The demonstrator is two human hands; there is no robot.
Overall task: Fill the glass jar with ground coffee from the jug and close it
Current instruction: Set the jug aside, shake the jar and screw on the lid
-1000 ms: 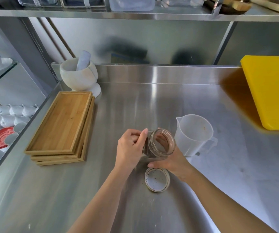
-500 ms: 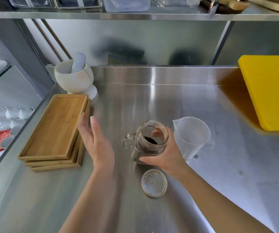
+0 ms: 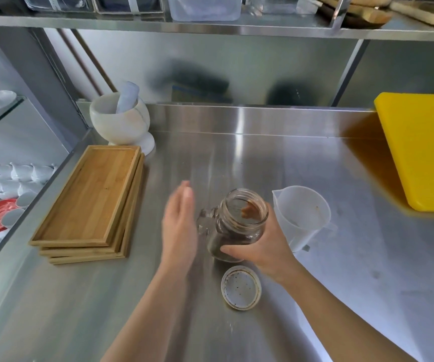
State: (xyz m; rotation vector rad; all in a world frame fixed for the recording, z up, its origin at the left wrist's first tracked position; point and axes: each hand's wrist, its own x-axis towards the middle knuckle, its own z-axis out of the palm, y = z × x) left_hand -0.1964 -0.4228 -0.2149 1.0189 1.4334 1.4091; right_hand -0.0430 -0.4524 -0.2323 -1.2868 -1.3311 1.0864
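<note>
two hands are working over the steel counter (image 3: 276,165) in the only view, the one from the head. the right hand (image 3: 260,246) is wrapping around the lower part of the glass jar (image 3: 236,226) and holding it tilted, with its mouth leaning away toward the wall; i think the tilt is helping the dark ground coffee inside to settle. the left hand (image 3: 179,226) is flat and wide open, holding nothing, with its palm facing the jar's little glass handle and very near to it, probably for tapping the side. the hand is blurred, so i cannot tell if it is touching the glass.

the jug (image 3: 302,215) is standing upright just behind the right hand and is looking almost empty, so the pouring seems finished. the lid (image 3: 240,287) is lying with the inside up on the counter, just in front of the jar, ready to be picked; the closing is not yet done.

the right palm is hiding the bottom of the jar, so how full it is remains hard to judge. the wooden trays (image 3: 88,202) are lying well apart at the left.
</note>
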